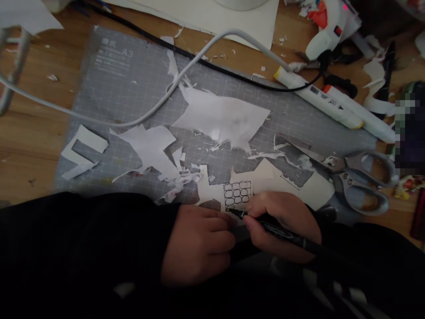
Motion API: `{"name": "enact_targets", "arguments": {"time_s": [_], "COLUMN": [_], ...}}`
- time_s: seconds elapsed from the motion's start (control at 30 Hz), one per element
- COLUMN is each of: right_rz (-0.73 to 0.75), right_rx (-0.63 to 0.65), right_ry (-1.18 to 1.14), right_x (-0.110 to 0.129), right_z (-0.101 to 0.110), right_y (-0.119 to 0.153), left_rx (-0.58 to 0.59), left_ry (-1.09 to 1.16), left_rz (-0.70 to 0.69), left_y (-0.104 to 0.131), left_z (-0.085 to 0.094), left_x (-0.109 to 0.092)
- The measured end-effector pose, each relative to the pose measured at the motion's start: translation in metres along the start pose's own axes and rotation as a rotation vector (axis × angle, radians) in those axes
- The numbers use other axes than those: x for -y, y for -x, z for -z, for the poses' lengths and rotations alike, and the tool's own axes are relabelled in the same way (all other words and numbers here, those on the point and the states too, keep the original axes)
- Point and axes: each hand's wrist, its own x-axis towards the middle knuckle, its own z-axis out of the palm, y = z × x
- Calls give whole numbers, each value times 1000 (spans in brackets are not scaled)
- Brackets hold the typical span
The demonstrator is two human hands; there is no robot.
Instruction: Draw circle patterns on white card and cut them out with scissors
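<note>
A cut piece of white paper [212,191] lies at the mat's front edge, bearing a black grid of rounded cells [237,193]. My right hand [282,223] is closed around a black pen [279,231], whose tip touches the paper at the grid's lower left corner. Just left of the tip, my left hand [201,243] rests with its fingers curled at the paper's lower edge. What lies beneath those fingers is hidden. Further cut paper [265,173] extends behind and to the right of my right hand.
Metal scissors [345,170] lie open-bladed at the right. White markers [318,99] and a glue gun [327,31] sit at the upper right. A white cable [146,116] and a black cable [226,70] cross the grey cutting mat [109,102]. Paper scraps [226,115] are scattered on it.
</note>
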Motion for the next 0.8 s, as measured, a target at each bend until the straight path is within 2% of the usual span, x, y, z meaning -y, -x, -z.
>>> {"name": "enact_targets", "arguments": {"time_s": [0.07, 0.23, 0.5, 0.8], "right_rz": [-7, -85, -155, -118], "right_rx": [-33, -193, -213, -206], "right_ry": [0, 32, 17, 45], "right_x": [1, 5, 5, 5], "right_z": [-1, 1, 3, 2], "right_y": [0, 3, 4, 3], "left_rx": [10, -23, -38, -41], "left_ry": [-3, -23, -26, -53], "left_rz": [-32, 3, -53, -82], "left_y": [0, 1, 1, 3], "left_z": [-1, -4, -3, -4], "left_x": [1, 2, 0, 2]}}
